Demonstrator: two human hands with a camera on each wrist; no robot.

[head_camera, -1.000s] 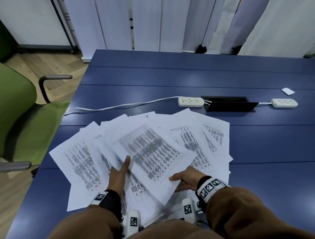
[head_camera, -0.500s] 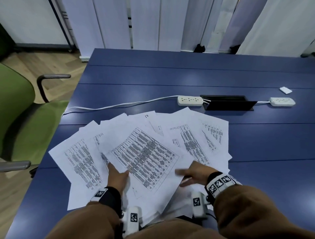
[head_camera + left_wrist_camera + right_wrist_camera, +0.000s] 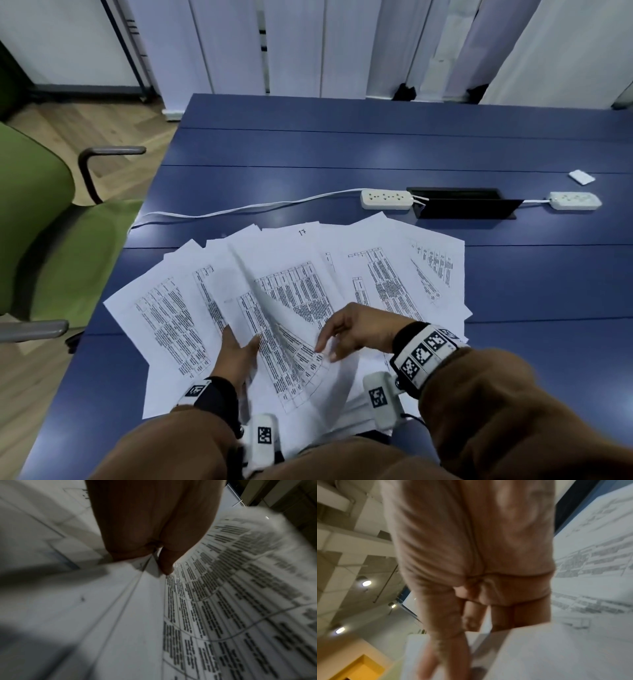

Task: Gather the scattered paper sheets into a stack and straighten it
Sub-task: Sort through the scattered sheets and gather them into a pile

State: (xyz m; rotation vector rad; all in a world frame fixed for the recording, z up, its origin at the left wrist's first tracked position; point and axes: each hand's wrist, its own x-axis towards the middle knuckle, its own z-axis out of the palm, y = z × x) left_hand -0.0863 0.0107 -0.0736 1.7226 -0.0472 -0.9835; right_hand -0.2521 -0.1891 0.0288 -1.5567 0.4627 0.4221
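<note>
Several printed paper sheets (image 3: 376,281) lie fanned out on the blue table (image 3: 376,144) near its front edge. One sheet (image 3: 274,308) in the middle curls upward in a ridge. My left hand (image 3: 238,356) sits at the lower left of the fan. In the left wrist view its thumb (image 3: 166,563) presses down on the sheet edges (image 3: 149,566) while the fingers are hidden underneath, pinching them. My right hand (image 3: 346,329) reaches in from the right, its straight fingers touching the curled sheet. In the right wrist view the right hand (image 3: 471,574) is blurred, with a sheet (image 3: 539,649) before the fingers.
Two white power strips (image 3: 386,199) (image 3: 575,200), a white cable (image 3: 239,209) and a black cable hatch (image 3: 459,205) lie beyond the papers. A small white card (image 3: 581,177) sits at the far right. A green chair (image 3: 51,240) stands left of the table.
The top sheet has slid left and buckled up into a ridge. My right hand has moved up and left onto it. My left hand has stayed at the fan's lower left.
</note>
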